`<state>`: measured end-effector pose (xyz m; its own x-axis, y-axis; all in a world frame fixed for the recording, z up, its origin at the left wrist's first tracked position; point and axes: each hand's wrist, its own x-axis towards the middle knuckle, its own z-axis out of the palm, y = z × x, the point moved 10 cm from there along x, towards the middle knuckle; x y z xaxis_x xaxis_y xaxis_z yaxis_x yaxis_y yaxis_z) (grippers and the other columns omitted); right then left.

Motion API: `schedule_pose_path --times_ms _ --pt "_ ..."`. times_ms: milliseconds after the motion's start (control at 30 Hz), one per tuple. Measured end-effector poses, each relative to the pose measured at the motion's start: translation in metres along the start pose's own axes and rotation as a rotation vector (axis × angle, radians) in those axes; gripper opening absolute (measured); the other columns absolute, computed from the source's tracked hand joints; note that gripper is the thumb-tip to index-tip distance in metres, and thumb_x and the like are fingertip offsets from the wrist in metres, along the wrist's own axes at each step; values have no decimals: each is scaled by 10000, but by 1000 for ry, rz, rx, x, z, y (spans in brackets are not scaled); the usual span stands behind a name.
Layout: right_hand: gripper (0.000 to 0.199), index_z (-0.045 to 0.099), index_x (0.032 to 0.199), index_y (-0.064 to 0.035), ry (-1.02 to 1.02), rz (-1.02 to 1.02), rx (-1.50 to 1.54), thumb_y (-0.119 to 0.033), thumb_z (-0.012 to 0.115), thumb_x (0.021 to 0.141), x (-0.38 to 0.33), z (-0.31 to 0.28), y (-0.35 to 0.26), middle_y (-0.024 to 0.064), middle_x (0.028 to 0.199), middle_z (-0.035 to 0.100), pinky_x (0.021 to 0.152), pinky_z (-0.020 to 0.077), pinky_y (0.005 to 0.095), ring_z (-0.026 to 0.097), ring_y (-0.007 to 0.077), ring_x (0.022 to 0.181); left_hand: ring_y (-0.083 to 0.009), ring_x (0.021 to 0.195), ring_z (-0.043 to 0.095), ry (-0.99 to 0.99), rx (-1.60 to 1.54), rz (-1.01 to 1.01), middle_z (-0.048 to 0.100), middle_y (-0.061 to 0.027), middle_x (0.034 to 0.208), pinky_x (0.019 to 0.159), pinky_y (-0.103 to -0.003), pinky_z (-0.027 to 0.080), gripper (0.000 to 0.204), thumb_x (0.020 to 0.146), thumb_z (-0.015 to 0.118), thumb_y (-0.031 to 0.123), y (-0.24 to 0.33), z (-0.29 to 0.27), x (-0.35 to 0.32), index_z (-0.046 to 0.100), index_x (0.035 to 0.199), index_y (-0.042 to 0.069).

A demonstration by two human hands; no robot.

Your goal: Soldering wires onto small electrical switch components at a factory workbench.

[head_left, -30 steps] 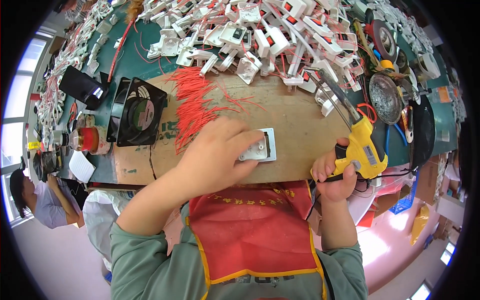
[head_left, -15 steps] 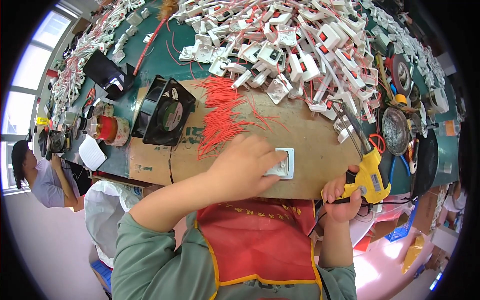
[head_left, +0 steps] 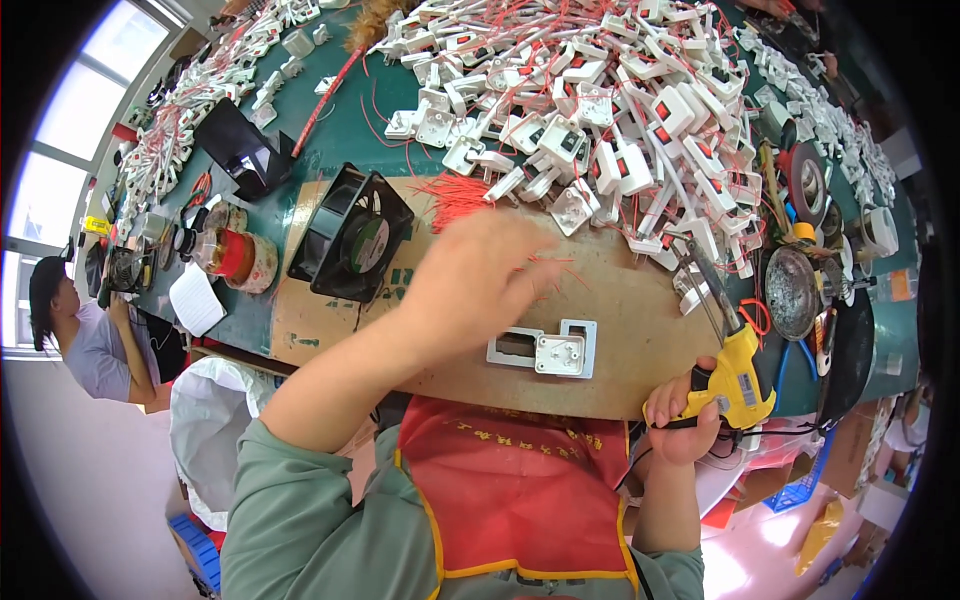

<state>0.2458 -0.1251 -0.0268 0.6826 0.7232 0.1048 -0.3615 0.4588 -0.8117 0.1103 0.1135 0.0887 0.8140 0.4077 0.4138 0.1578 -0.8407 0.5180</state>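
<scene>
My left hand [head_left: 475,275], smeared by motion, hovers over the brown board, above the bundle of cut red wires [head_left: 450,198]. A few red wire ends show beside its fingers; whether it holds one I cannot tell. Below the hand, near the board's front edge, a small white plastic housing [head_left: 558,354] sits in a pale frame [head_left: 589,345] that has an opening at its left. My right hand [head_left: 685,410] grips a yellow soldering gun [head_left: 738,380] by its handle, its metal tip pointing up and away over the board's right side.
A large heap of white plastic parts with red wires [head_left: 600,110] covers the far middle. A black fan [head_left: 355,235] and glue-stained jars [head_left: 240,258] stand at left. A round metal dish [head_left: 790,290] and tape rolls [head_left: 806,182] lie at right. Another person [head_left: 100,340] sits far left.
My left hand has lifted off the white housing and moved up and left to the red wires, uncovering the housing and pale frame. My right hand stays on the soldering gun.
</scene>
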Motion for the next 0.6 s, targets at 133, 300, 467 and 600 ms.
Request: schedule_pose_path --times_ms 133,300,467,600 --pt "644 387 1329 -43 25 -8 -20 -482 592 905 -2 0 -2 4 663 458 457 404 277 445 125 478 -273 925 654 130 13 -125 693 -113 995 824 -369 509 173 885 661 161 -13 -25 35 691 1014 49" --pt "676 404 1329 -43 75 39 89 -438 687 860 -5 -3 3 19 664 478 501 427 311 483 150 517 -259 851 669 255 -18 -32 697 -124 941 748 -355 515 174 886 644 158 -5 -25 81 696 995 32" --pt "667 401 1324 -57 134 -43 70 -440 687 860 -9 -5 -3 20 691 490 502 425 315 488 150 531 -256 773 664 183 -134 -171 695 -131 868 719 -344 508 216 870 653 197 -9 1 125 707 989 26" --pt "676 382 1338 -80 188 -65 37 -490 650 872 -10 -9 -2 9 709 475 516 418 309 471 139 537 -272 803 663 104 -146 -71 693 -128 943 734 -360 510 212 873 650 207 17 37 137 711 1000 48"
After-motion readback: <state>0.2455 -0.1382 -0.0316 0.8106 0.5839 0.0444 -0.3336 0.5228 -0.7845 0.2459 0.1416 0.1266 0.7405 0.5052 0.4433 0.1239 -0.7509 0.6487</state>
